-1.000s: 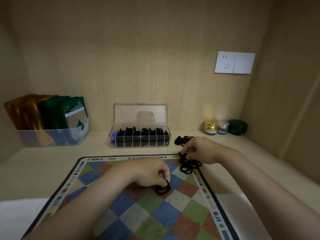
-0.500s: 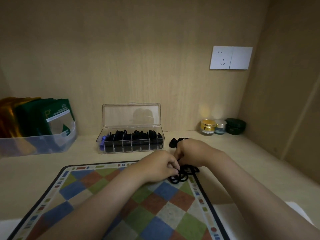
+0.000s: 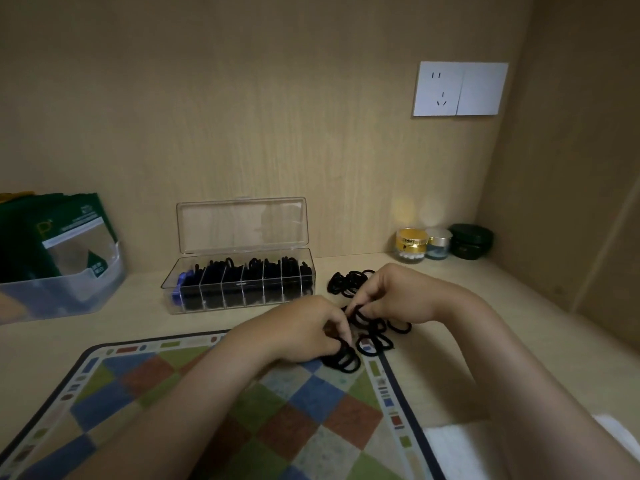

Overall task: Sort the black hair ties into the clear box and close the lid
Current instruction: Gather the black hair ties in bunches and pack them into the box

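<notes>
Since the left hand (image 3: pixel 301 330) came over beside the right hand (image 3: pixel 398 296), both now pinch black hair ties (image 3: pixel 375 337) at the mat (image 3: pixel 311 427) corner; clear box (image 3: pixel 239 294) stands w/ lid (image 3: pixel 242 225) up, so sorting is unfinished.

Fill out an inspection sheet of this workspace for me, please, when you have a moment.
Surface: pale wooden desk with a checkered mat in front.
Job's things: clear box, lid standing open, compartments holding black ties; loose hair ties at the mat's far right corner, a second heap beside the box.
Clutter: plastic bin of packets at left; three small jars at right.
Hands: left hand and right hand both pinch hair ties.
Cables: nothing seen.
Surroundings: wood-panel walls, white wall socket.
</notes>
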Available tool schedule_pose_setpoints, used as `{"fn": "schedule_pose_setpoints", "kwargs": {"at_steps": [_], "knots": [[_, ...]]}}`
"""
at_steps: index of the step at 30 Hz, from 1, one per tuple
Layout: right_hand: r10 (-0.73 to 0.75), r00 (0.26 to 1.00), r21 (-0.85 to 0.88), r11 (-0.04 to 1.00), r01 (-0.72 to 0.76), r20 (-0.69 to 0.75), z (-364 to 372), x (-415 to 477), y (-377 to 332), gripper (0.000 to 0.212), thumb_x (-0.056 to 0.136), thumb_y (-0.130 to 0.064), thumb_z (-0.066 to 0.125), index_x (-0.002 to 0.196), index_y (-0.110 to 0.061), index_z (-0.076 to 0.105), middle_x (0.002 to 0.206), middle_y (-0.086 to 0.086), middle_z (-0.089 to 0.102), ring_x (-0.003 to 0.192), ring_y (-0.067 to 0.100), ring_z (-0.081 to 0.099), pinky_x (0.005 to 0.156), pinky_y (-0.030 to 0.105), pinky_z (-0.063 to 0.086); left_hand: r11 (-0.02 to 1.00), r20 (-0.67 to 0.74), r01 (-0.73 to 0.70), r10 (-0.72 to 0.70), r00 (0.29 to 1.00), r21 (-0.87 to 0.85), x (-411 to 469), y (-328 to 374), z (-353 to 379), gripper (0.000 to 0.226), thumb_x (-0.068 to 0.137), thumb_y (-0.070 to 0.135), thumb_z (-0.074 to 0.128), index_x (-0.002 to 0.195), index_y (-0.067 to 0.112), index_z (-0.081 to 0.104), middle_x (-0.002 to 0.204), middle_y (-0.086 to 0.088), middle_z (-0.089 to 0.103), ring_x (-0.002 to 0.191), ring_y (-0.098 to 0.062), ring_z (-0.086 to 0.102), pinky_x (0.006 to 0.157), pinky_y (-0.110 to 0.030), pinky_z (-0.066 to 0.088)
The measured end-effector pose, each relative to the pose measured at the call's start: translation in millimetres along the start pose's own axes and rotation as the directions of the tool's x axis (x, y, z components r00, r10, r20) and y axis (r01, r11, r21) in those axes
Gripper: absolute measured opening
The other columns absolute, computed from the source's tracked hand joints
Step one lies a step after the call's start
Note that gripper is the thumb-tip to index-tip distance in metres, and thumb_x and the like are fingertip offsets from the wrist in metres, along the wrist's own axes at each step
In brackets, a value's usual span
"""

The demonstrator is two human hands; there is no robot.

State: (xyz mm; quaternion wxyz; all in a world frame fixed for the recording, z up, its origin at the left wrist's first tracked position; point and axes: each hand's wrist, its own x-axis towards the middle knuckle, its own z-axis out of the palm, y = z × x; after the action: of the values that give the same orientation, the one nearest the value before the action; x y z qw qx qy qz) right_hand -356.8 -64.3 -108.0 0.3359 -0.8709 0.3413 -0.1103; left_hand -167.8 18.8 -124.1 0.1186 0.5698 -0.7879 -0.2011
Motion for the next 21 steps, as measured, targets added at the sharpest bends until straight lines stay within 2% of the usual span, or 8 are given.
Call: {"fn": "schedule_pose_setpoints", "kwargs": {"at_steps": [3, 8, 11, 14, 15, 17, 18, 21], "knots": [[0.062, 0.994, -0.049, 0.997, -0.058, 0.091, -2.9, -3.8, -2.4, 0.02, 0.087, -0.013, 0.073, 0.103, -0.024, 0.08, 0.091, -0.013, 0.078, 0.092, 0.003, 0.07, 0.094, 0.024, 0.051, 0.988, -0.072, 0.035, -0.047, 0.996, -0.153, 2.2, -14.0, -3.4, 0.011, 0.092, 0.019, 0.066, 0.095, 0.028, 0.069, 0.076, 0.014, 0.067, 0.066, 0.006, 0.06, 0.065, -0.015, 0.045], [0.151, 0.981, -0.219, 0.968, -0.122, 0.121, -0.4, -6.4, -9.8, 0.027, 0.082, -0.016, 0.078, 0.104, -0.032, 0.079, 0.094, -0.021, 0.075, 0.089, -0.003, 0.064, 0.084, 0.016, 0.048, 0.945, -0.227, 0.028, -0.107, 0.968, -0.326, -1.0, -26.6, 2.1, 0.018, 0.093, 0.01, 0.063, 0.102, 0.024, 0.069, 0.061, 0.013, 0.058, 0.05, 0.006, 0.05, 0.052, -0.012, 0.036], [0.17, 0.983, -0.278, 0.95, -0.145, 0.068, 7.2, -2.9, -13.2, 0.02, 0.081, -0.015, 0.077, 0.096, -0.029, 0.081, 0.094, -0.015, 0.076, 0.087, 0.0, 0.066, 0.083, 0.019, 0.054, 0.929, -0.265, 0.052, -0.158, 0.951, -0.368, -0.9, -26.3, 2.3, 0.026, 0.093, 0.008, 0.061, 0.103, 0.027, 0.075, 0.067, 0.013, 0.061, 0.05, 0.007, 0.051, 0.051, -0.007, 0.036], [0.155, 0.987, -0.305, 0.943, -0.134, 0.048, 12.0, -2.0, -15.6, 0.013, 0.083, -0.016, 0.074, 0.089, -0.026, 0.08, 0.091, -0.011, 0.075, 0.087, 0.002, 0.066, 0.081, 0.023, 0.056, 0.917, -0.255, 0.079, -0.191, 0.948, -0.39, -2.6, -21.7, -1.8, 0.028, 0.095, 0.01, 0.057, 0.106, 0.027, 0.077, 0.086, 0.022, 0.069, 0.075, 0.018, 0.061, 0.053, -0.008, 0.044], [0.136, 0.99, -0.3, 0.947, -0.118, 0.041, 12.6, -1.3, -15.4, 0.012, 0.085, -0.016, 0.072, 0.089, -0.026, 0.079, 0.092, -0.011, 0.074, 0.087, 0.002, 0.065, 0.08, 0.022, 0.055, 0.911, -0.242, 0.089, -0.199, 0.95, -0.402, -3.4, -20.2, -2.5, 0.029, 0.097, 0.009, 0.055, 0.109, 0.025, 0.076, 0.089, 0.024, 0.068, 0.08, 0.022, 0.05, 0.06, -0.014, 0.05], [0.078, 0.997, -0.259, 0.963, -0.075, 0.002, 14.4, 1.0, -15.6, 0.016, 0.089, -0.017, 0.069, 0.089, -0.031, 0.075, 0.091, -0.014, 0.071, 0.085, 0.0, 0.064, 0.075, 0.017, 0.049, 0.905, -0.221, 0.112, -0.218, 0.951, -0.411, -5.1, -20.0, -3.3, 0.032, 0.098, 0.008, 0.051, 0.117, 0.022, 0.073, 0.093, 0.026, 0.058, 0.076, 0.023, 0.029, 0.086, -0.023, 0.042], [0.051, 0.998, -0.218, 0.974, -0.057, -0.035, 15.8, 2.2, -16.9, 0.018, 0.09, -0.015, 0.067, 0.089, -0.033, 0.073, 0.088, -0.015, 0.07, 0.081, -0.001, 0.064, 0.072, 0.016, 0.047, 0.906, -0.211, 0.123, -0.223, 0.952, -0.404, -4.9, -21.4, -3.7, 0.033, 0.098, 0.008, 0.05, 0.12, 0.022, 0.072, 0.094, 0.026, 0.058, 0.075, 0.023, 0.028, 0.091, -0.024, 0.038], [0.01, 0.986, 0.071, 0.997, 0.002, -0.167, 21.3, 5.3, -24.1, 0.019, 0.093, -0.004, 0.062, 0.093, -0.017, 0.076, 0.073, -0.008, 0.071, 0.063, 0.0, 0.064, 0.059, 0.014, 0.048, 0.91, -0.203, 0.111, -0.206, 0.957, -0.399, -2.5, -28.4, -4.1, 0.036, 0.096, 0.007, 0.055, 0.122, 0.026, 0.071, 0.102, 0.014, 0.073, 0.08, 0.022, 0.054, 0.082, -0.022, 0.053]]}}
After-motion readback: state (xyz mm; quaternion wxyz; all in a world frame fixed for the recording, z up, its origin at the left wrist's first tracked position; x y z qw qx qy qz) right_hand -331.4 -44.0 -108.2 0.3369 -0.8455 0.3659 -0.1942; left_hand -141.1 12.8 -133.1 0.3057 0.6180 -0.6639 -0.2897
